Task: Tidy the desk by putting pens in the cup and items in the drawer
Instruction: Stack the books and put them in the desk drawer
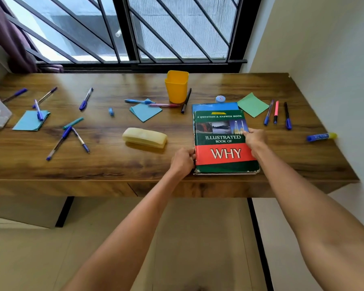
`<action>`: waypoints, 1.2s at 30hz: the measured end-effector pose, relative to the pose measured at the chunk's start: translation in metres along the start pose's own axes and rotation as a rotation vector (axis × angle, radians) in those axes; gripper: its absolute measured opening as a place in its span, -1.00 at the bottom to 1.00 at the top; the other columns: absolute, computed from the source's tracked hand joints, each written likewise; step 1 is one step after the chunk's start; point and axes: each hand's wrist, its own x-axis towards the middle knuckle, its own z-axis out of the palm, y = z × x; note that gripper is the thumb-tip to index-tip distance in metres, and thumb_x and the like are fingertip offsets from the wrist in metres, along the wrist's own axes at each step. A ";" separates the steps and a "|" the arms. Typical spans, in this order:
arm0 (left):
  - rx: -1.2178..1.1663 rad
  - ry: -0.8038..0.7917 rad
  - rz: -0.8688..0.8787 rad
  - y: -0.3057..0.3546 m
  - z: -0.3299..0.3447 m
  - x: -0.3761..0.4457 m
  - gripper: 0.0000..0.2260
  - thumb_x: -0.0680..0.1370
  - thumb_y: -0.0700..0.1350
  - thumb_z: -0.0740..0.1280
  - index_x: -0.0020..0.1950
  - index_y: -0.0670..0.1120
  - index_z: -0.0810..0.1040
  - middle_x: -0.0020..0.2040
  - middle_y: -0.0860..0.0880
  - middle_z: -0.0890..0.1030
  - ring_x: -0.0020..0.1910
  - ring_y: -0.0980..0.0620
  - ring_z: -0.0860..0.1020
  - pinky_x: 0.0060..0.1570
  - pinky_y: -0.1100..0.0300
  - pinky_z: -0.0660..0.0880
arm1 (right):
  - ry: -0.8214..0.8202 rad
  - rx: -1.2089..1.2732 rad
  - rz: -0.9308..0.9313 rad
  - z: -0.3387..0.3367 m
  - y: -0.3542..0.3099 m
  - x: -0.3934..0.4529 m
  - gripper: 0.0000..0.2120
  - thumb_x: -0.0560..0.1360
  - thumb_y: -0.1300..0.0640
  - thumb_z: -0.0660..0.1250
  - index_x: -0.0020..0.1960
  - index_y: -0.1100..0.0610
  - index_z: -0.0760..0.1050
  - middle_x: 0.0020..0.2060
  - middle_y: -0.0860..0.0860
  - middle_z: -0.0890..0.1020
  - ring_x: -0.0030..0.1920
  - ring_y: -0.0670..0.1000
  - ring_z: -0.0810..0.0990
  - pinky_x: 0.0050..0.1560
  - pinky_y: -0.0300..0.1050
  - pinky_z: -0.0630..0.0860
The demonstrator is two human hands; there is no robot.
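Wooden desk [105, 164], barred window [177, 28], cream wall [324, 49]

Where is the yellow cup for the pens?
The yellow plastic cup stands upright at the back middle of the wooden desk, near the window, with a dark pen lying just right of it.

Desk [114, 164]: dark wood-grain surface with a soft sheen. Cup [176, 87], far centre: smooth yellow plastic. Book [223, 143], near right: glossy printed cover, worn at the corners. Case [144, 137], centre: pale, translucent-looking plastic. Notes [253, 105]: matt paper. Curtain [11, 38], far left: purple cloth.
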 end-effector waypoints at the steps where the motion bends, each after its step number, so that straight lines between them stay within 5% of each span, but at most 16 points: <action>1: -0.005 -0.013 -0.007 0.001 -0.001 0.000 -0.77 0.62 -0.19 0.16 0.03 -0.08 0.62 -0.05 -0.02 0.60 -0.11 -0.08 0.62 0.00 0.04 0.53 | -0.017 0.011 0.010 0.000 0.000 0.000 -0.75 0.59 0.16 0.25 0.22 0.19 0.54 0.03 0.16 0.64 -0.13 0.08 0.60 0.03 0.07 0.61; 7: -0.084 -0.043 -0.041 -0.001 0.004 0.005 -0.76 0.62 -0.21 0.15 0.22 -0.15 0.55 0.02 -0.02 0.49 -0.06 -0.03 0.58 0.09 -0.07 0.54 | -0.093 0.016 0.056 0.000 -0.003 -0.002 -0.74 0.62 0.15 0.18 0.25 0.07 0.52 -0.06 0.09 0.63 -0.19 0.05 0.63 -0.21 -0.08 0.60; 13: -0.119 -0.012 -0.035 0.002 0.007 -0.001 -0.75 0.63 -0.22 0.12 0.20 -0.17 0.54 0.08 -0.09 0.49 -0.02 -0.06 0.52 0.09 -0.04 0.54 | -0.106 -0.053 0.006 -0.004 -0.001 -0.008 -0.78 0.61 0.19 0.17 0.19 0.11 0.52 0.01 0.13 0.63 -0.08 0.11 0.64 -0.04 0.03 0.63; 18: -0.064 0.072 -0.053 0.000 0.019 -0.009 -0.75 0.63 -0.15 0.15 0.18 -0.12 0.59 0.13 -0.17 0.56 0.13 -0.17 0.52 0.28 -0.15 0.39 | -0.148 -0.083 -0.035 -0.010 0.001 -0.022 -0.83 0.59 0.19 0.23 0.16 0.15 0.44 0.07 0.19 0.62 -0.01 0.14 0.66 0.05 0.09 0.61; 20: -0.097 0.118 -0.043 0.007 0.020 -0.020 -0.75 0.63 -0.16 0.16 0.20 -0.13 0.58 0.14 -0.17 0.57 0.10 -0.12 0.53 0.24 -0.08 0.43 | -0.123 -0.046 -0.058 -0.012 0.006 -0.033 -0.86 0.60 0.17 0.20 0.15 0.15 0.41 0.06 0.18 0.62 -0.07 0.10 0.66 -0.04 0.03 0.63; 23: -0.151 0.199 -0.030 0.016 0.022 -0.044 -0.78 0.63 -0.21 0.17 0.15 -0.24 0.56 0.14 -0.20 0.54 0.02 -0.04 0.51 0.04 0.17 0.46 | 0.005 0.102 -0.051 -0.013 0.017 -0.053 -0.62 0.63 0.19 0.14 0.44 0.17 0.26 0.14 0.15 0.56 -0.13 0.01 0.62 -0.22 -0.12 0.61; 25: -0.165 0.300 -0.042 0.017 0.026 -0.058 -0.76 0.62 -0.22 0.21 0.24 -0.24 0.52 0.18 -0.20 0.50 0.12 -0.06 0.49 0.17 0.15 0.41 | 0.115 0.198 -0.056 -0.012 0.023 -0.069 -0.58 0.62 0.20 0.14 0.47 0.17 0.24 0.18 0.13 0.53 -0.08 0.00 0.62 -0.11 -0.06 0.64; 29: -0.308 0.590 -0.091 0.016 0.038 -0.085 -0.75 0.60 -0.20 0.24 0.27 -0.18 0.51 0.18 -0.13 0.48 0.17 -0.06 0.49 0.22 0.17 0.43 | 0.370 0.273 -0.091 -0.007 0.041 -0.106 -0.92 0.56 0.09 0.26 -0.01 0.09 0.48 0.03 0.08 0.60 -0.02 0.04 0.62 0.03 0.00 0.61; 31: -0.444 0.704 -0.133 0.021 0.042 -0.103 -0.81 0.61 -0.17 0.23 0.17 -0.19 0.53 0.13 -0.11 0.49 0.10 -0.03 0.49 0.09 0.26 0.41 | 0.417 0.372 -0.007 -0.007 0.060 -0.128 -0.85 0.53 0.02 0.27 -0.07 0.11 0.45 -0.04 0.08 0.61 -0.06 0.05 0.60 -0.01 -0.01 0.58; 36: -0.893 0.536 -0.450 0.006 0.070 -0.126 -0.70 0.55 0.01 0.33 0.12 -0.20 0.47 0.12 -0.15 0.56 0.12 -0.12 0.55 0.11 0.12 0.48 | 0.213 0.788 0.363 0.000 0.113 -0.169 -0.67 0.51 -0.14 0.30 -0.06 0.16 0.45 -0.09 0.08 0.59 -0.14 0.01 0.57 -0.05 -0.09 0.52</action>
